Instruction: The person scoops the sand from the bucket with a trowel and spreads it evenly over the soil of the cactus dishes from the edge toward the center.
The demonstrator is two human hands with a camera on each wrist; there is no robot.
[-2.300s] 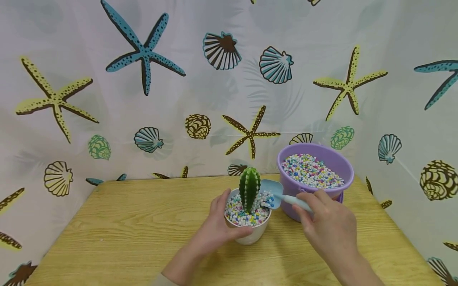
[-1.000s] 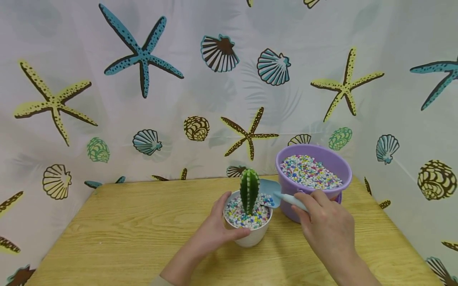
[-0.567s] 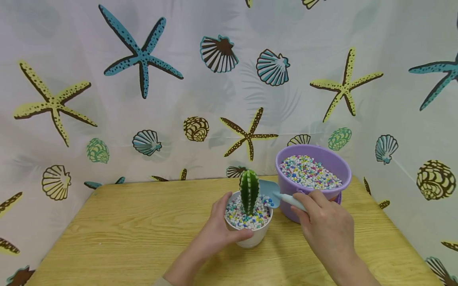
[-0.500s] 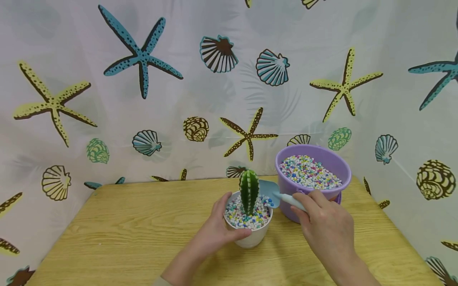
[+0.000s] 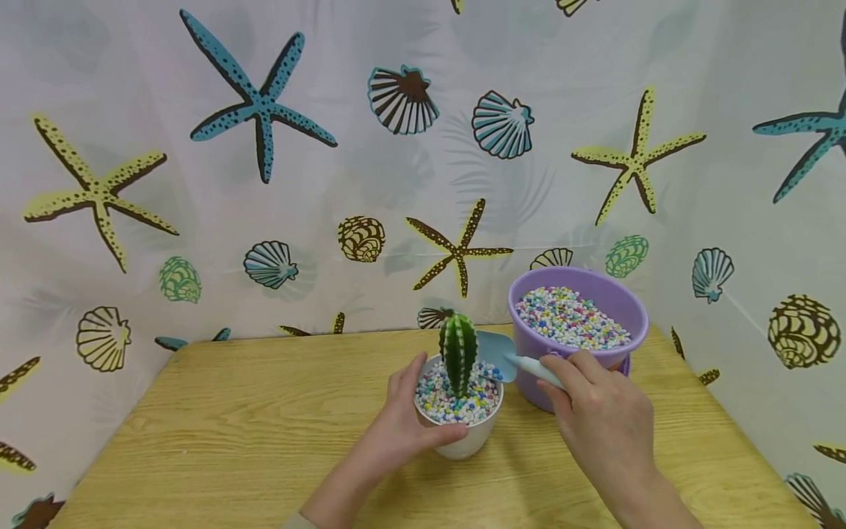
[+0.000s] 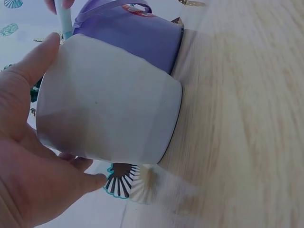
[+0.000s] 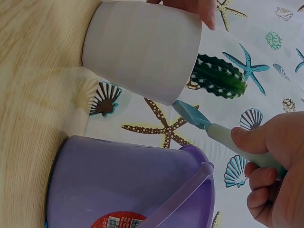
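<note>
"What do we have in the left hand (image 5: pixel 402 425)?"

"We see it grasping the white pot (image 5: pixel 465 442): the thumb lies across the near side, and the fingers go round the side away from the other grip. The pot stands on the wooden table (image 5: pixel 264 411), upright as far as we can tell."

"And just past those fingertips?"

"There we find the cactus (image 5: pixel 457 356), rising from the coloured pebbles (image 5: pixel 436 402) that fill the pot almost to its rim."

"How is the right hand (image 5: pixel 604 411) placed?"

"We see its fingers curled round the handle of the pale blue scoop (image 5: pixel 496 347), thumb laid along it. The blade points out ahead of that grip towards the pot, between the cactus and the purple bucket (image 5: pixel 534 386). A few blue and white pebbles lie at its tip, over the rim. We cannot tell whether the blade presses on that rim."

"Where do we place the bucket?"

"Just beyond the right-hand grip, apart from the knuckles. More pebbles (image 5: pixel 571 319) lie inside it, below its edge. From the right wrist we also make out a red label (image 7: pixel 116 221) on its side."

"And farther off?"

"Beyond both grips we see a white cloth (image 5: pixel 317 191) printed with starfish and shells."
</note>
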